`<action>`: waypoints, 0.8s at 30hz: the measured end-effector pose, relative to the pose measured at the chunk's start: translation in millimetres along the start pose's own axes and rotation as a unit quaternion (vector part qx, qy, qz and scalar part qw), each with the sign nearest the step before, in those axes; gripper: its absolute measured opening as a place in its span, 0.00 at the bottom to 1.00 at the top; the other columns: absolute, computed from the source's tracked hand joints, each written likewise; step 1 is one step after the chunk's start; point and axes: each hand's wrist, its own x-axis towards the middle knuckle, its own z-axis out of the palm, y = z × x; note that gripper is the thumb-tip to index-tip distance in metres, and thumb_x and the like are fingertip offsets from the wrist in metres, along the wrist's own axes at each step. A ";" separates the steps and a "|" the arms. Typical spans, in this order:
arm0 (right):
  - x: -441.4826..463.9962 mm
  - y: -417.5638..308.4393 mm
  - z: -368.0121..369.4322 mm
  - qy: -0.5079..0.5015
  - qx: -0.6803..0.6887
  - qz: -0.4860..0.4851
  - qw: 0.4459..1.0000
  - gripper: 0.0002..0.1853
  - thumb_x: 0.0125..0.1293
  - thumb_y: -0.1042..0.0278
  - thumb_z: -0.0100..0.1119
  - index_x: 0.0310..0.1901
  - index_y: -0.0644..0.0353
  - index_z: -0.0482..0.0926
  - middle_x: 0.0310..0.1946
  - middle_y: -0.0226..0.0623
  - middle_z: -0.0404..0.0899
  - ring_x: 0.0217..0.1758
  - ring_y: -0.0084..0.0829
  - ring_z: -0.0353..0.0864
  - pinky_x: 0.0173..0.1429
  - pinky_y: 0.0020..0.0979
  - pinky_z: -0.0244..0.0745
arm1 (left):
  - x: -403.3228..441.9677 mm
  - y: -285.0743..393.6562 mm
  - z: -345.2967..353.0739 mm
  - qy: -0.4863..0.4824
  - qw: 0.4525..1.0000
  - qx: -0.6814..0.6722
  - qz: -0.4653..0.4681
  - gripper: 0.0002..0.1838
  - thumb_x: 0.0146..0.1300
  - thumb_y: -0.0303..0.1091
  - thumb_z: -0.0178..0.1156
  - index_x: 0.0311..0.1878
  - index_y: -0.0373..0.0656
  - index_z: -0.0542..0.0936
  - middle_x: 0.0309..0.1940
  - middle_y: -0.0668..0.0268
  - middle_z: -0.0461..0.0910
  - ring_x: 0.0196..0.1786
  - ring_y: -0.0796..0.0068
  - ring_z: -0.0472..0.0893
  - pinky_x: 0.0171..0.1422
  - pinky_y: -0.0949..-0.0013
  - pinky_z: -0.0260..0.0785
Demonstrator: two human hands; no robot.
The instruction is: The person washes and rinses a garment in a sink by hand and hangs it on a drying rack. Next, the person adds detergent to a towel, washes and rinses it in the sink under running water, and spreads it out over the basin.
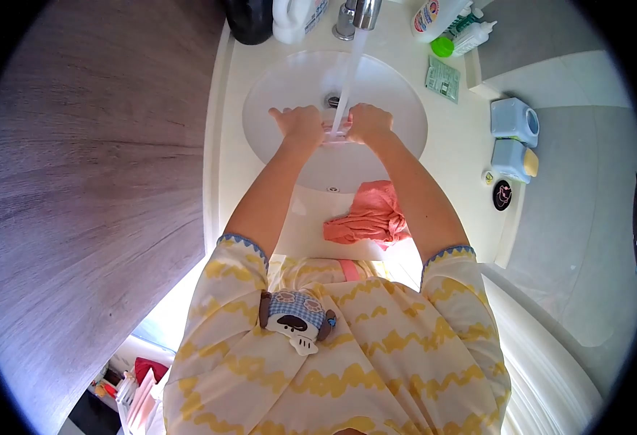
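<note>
Over the white sink basin [264,109], my left hand [300,123] and my right hand [369,123] are closed on opposite ends of a pale pink, partly see-through thing [336,136]. What kind of thing it is I cannot make out. Running water [348,80] from the metal faucet [367,13] falls onto it between my hands. Most of my fingertips are hidden beneath my hands. A coral-coloured cloth [369,217] lies crumpled on the front of the counter, by my right forearm.
Bottles stand at the back: a dark one [248,20], a white jug [289,20] and a white bottle [434,18]. A green packet [443,78] lies right of the sink. Two light blue containers [510,123] sit at the right edge. A wood-grain panel [94,167] borders the left.
</note>
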 end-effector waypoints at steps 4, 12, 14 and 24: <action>-5.0 -2.2 -3.6 0.001 0.005 -0.004 1.000 0.20 0.44 0.58 0.66 0.44 0.41 0.80 0.45 0.24 0.78 0.50 0.29 0.78 0.47 0.36 0.76 | -0.3 -1.7 0.9 0.008 1.000 0.006 -0.004 0.12 0.41 0.44 0.70 0.34 0.67 0.85 0.35 0.69 0.83 0.47 0.64 0.79 0.63 0.42 0.48; -6.5 -1.4 -4.7 0.013 0.009 0.003 1.000 0.20 0.44 0.57 0.65 0.43 0.42 0.80 0.45 0.24 0.78 0.50 0.29 0.78 0.48 0.35 0.76 | -2.8 -3.1 -2.5 0.028 1.000 0.001 0.008 0.11 0.42 0.45 0.70 0.34 0.67 0.85 0.33 0.70 0.83 0.45 0.65 0.79 0.62 0.43 0.49; -5.7 -0.9 -3.4 0.022 0.010 0.004 1.000 0.20 0.44 0.57 0.65 0.43 0.42 0.80 0.45 0.24 0.78 0.50 0.29 0.78 0.47 0.35 0.76 | -2.4 -3.4 -0.4 0.046 0.999 0.000 0.009 0.11 0.43 0.46 0.69 0.34 0.67 0.85 0.33 0.69 0.83 0.44 0.65 0.79 0.61 0.43 0.49; -14.7 0.3 -5.5 0.060 0.020 -0.025 0.998 0.19 0.46 0.55 0.66 0.42 0.49 0.79 0.43 0.27 0.79 0.48 0.30 0.80 0.44 0.34 0.75 | -6.1 -3.4 1.7 0.078 0.997 0.013 0.012 0.08 0.46 0.45 0.67 0.33 0.65 0.85 0.32 0.70 0.83 0.45 0.64 0.77 0.60 0.44 0.49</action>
